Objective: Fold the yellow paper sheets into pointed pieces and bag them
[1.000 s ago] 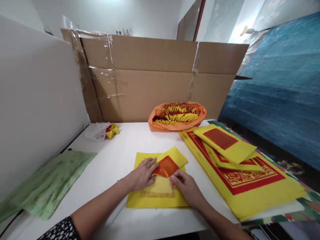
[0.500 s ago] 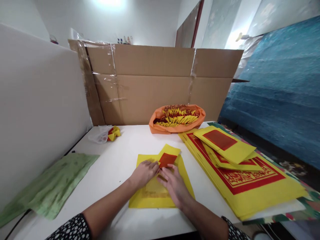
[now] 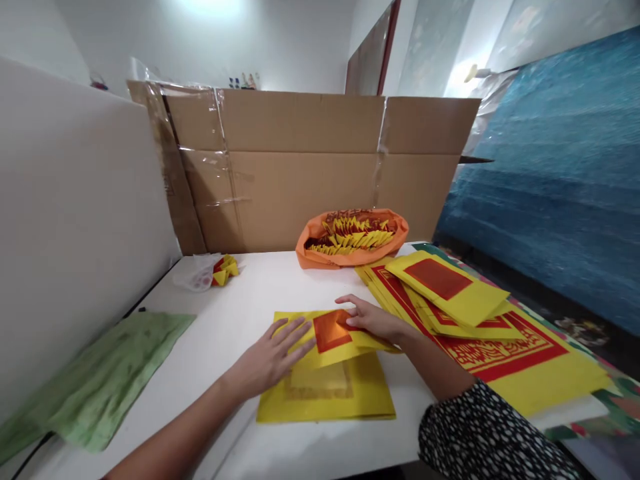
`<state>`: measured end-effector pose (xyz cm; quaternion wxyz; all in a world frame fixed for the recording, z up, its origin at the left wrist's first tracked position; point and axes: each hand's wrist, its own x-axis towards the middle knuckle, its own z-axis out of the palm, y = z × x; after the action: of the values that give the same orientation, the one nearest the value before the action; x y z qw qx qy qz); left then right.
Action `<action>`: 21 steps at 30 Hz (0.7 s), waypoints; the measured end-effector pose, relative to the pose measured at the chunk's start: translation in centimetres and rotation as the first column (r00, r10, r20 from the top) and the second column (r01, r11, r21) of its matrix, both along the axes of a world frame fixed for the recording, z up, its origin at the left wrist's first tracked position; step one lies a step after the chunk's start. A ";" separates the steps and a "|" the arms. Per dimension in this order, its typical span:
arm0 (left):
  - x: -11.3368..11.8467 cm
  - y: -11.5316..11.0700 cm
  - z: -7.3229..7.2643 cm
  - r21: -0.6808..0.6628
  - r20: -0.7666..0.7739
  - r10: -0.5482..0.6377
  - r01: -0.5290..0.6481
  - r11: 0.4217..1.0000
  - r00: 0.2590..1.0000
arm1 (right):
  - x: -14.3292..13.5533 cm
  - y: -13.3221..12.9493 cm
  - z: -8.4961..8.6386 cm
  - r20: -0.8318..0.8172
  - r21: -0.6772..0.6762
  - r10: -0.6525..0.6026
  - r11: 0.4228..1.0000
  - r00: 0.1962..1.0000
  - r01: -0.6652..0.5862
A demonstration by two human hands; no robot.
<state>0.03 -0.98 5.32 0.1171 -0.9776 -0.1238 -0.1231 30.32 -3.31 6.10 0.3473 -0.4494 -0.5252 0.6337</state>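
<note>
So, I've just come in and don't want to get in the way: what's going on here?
Someone's left hand, fingers spread, rests on the left part of a yellow sheet, while the right hand touches its red-orange square. It lies over other yellow sheets on the white table. Beyond, an orange bag holds folded yellow-and-red pieces; larger printed sheets are stacked to the right.

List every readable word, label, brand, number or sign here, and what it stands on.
Nothing can be read with certainty.
Orange bag: dark lettering inside its back rim, too small and blurred.
Large yellow sheets: stylised red lettering-like pattern, partly covered, unreadable.
Cardboard panel: faint marks on its left flap, too blurred.
Handled yellow paper: none visible.
</note>
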 end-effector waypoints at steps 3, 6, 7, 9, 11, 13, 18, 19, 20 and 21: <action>0.2 0.9 -2.1 -0.106 -0.003 -0.040 0.039 0.994 0.999 | 0.3 1.5 -0.8 0.361 0.138 0.043 0.986 0.932 -0.099; 0.5 0.8 -3.0 -0.248 0.033 -0.007 0.015 0.969 0.999 | -1.1 1.6 -1.8 0.641 0.367 -0.195 0.927 0.742 -0.073; 0.6 0.6 -3.1 -0.294 0.052 0.024 -0.008 0.956 0.998 | -1.9 1.2 -2.1 0.650 0.435 -0.261 0.898 0.714 -0.068; 0.7 0.5 -3.2 -0.400 0.086 0.113 -0.070 0.914 0.990 | -3.7 0.0 -2.6 0.588 0.513 -0.274 0.854 0.761 -0.089; 0.8 0.8 -3.4 -0.532 0.106 0.239 -0.148 0.834 0.965 | -5.5 -1.3 -3.4 0.500 0.545 -0.204 0.829 0.841 -0.123; 0.9 1.5 -3.9 -0.698 0.132 0.368 -0.177 0.694 0.921 | -7.0 -2.3 -4.4 0.415 0.529 -0.182 0.845 0.891 -0.074; 1.0 3.6 -5.1 -0.946 0.218 0.603 0.015 0.323 0.768 | -8.6 -2.7 -6.5 0.329 0.472 -0.412 0.851 0.850 0.230; 1.0 3.8 -5.2 -0.949 0.226 0.627 0.025 0.314 0.745 | -8.6 -2.6 -6.7 0.326 0.474 -0.445 0.840 0.834 0.263; 1.1 3.9 -5.2 -0.947 0.232 0.641 0.020 0.320 0.732 | -8.6 -2.6 -6.7 0.333 0.482 -0.472 0.829 0.816 0.284; 1.2 3.8 -5.1 -0.943 0.235 0.648 0.008 0.333 0.725 | -8.5 -2.5 -6.7 0.356 0.495 -0.490 0.821 0.796 0.285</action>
<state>1.19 2.85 0.19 -0.4483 -0.7397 -0.4022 -0.3003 21.78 -5.85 -0.60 0.4228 -0.6038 -0.6094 0.2920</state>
